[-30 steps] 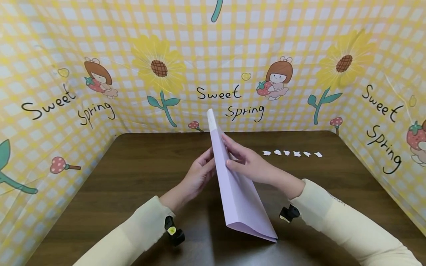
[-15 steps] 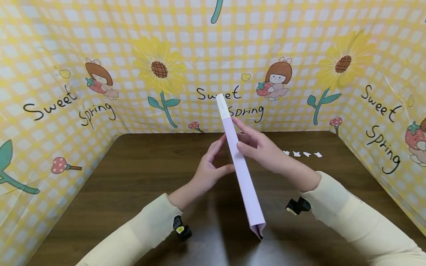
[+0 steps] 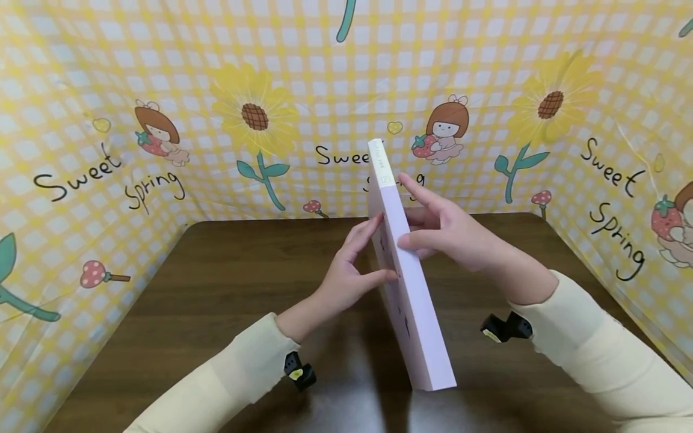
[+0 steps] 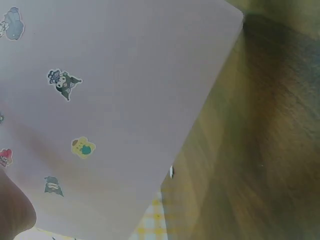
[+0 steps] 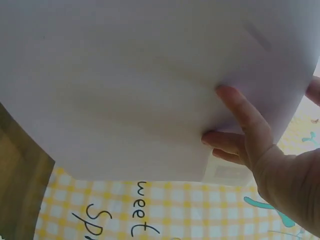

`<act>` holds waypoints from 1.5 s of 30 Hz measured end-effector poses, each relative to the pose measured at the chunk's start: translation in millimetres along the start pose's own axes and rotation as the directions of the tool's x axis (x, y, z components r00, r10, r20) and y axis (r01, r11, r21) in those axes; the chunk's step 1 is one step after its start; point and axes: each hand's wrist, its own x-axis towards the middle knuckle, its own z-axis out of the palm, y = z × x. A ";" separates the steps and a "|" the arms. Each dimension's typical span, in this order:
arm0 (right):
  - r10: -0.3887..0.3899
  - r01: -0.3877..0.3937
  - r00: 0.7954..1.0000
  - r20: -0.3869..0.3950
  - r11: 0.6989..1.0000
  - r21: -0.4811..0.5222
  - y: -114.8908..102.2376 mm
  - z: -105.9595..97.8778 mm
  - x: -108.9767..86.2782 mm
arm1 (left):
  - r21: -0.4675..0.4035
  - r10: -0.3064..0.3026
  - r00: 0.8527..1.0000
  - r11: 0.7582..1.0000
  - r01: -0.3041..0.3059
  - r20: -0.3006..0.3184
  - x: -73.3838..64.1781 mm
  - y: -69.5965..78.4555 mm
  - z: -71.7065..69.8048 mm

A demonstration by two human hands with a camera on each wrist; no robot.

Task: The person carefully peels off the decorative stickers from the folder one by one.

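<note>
A lilac folder with a white label at the top of its spine stands on edge between my hands in the head view, spine toward me. Its left cover carries several small cartoon stickers, seen in the left wrist view. My left hand rests thumb and fingertips on that cover near the spine. My right hand has its thumb on the spine and other fingers against the right cover, gripping it. In the right wrist view, fingers press on that plain cover; the folder's inside is hidden.
A dark brown wooden table lies below. Yellow checked cloth with sunflowers and "Sweet Spring" lettering hangs behind and at both sides. Black wrist cameras sit under both cuffs.
The folder has shifted right and turned, so its left cover with stickers now shows. Both hands moved right with it. Several white pieces on the table are now hidden behind the right hand and arm.
</note>
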 end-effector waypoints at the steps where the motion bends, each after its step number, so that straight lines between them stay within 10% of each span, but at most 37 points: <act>1: 0.011 -0.011 1.000 -0.009 1.000 -0.004 -1.2 -0.2 -0.2 | 0.003 0.000 1.000 1.000 0.000 0.002 0.2 1.0 0.6; 12: 0.072 -0.079 0.991 -0.112 0.995 -0.053 -5.3 0.4 0.3 | 0.065 -0.015 1.000 0.998 0.013 0.026 4.2 7.1 3.0; 28: 0.110 -0.055 0.979 -0.174 0.953 0.297 36.8 -1.7 0.5 | 0.099 -0.063 0.991 0.994 0.051 0.117 -1.7 -16.2 -17.7; 38: 0.128 -0.008 0.970 -0.205 0.866 0.500 67.8 0.0 -7.2 | 0.164 -0.153 0.988 0.975 0.153 -0.012 -26.2 -27.6 -47.8; 45: 0.096 0.049 0.972 -0.216 0.810 0.585 87.9 -0.3 -15.0 | 0.231 -0.264 0.953 0.928 0.293 -0.148 -47.0 -22.0 -69.3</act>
